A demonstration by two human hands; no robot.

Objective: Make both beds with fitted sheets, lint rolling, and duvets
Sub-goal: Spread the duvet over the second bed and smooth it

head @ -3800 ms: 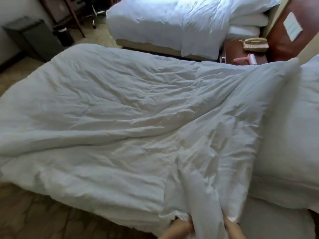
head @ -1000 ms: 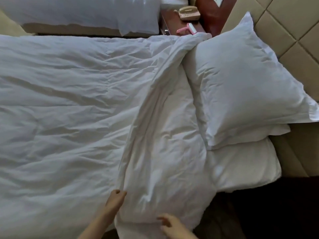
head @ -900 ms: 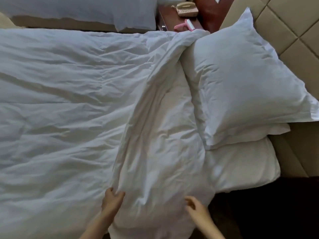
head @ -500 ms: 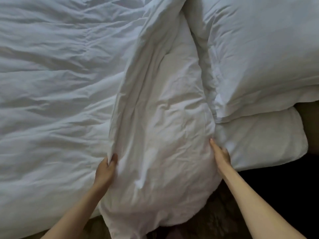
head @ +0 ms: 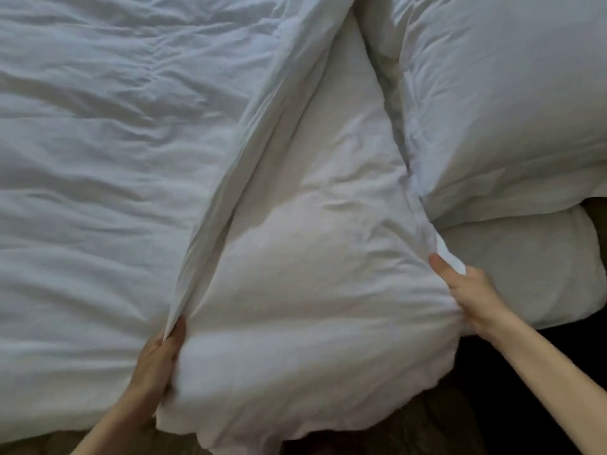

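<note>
A wrinkled white duvet (head: 98, 159) covers the bed, and its top end is folded back into a wide band (head: 312, 257) that runs from the near edge toward the far side. My left hand (head: 157, 359) grips the left crease of that fold at the near edge. My right hand (head: 466, 287) pinches the right edge of the fold, next to the pillows, with the thumb on top. A large white pillow (head: 509, 110) lies on a second pillow (head: 525, 267) at the right.
Dark patterned carpet (head: 410, 431) shows below the bed's near edge. A dark gap (head: 558, 339) lies to the right of the lower pillow, past my right forearm.
My head has dropped closer to the bed, so the nightstand and far bed have left the view. Both hands moved apart to the fold's two edges and took hold of them.
</note>
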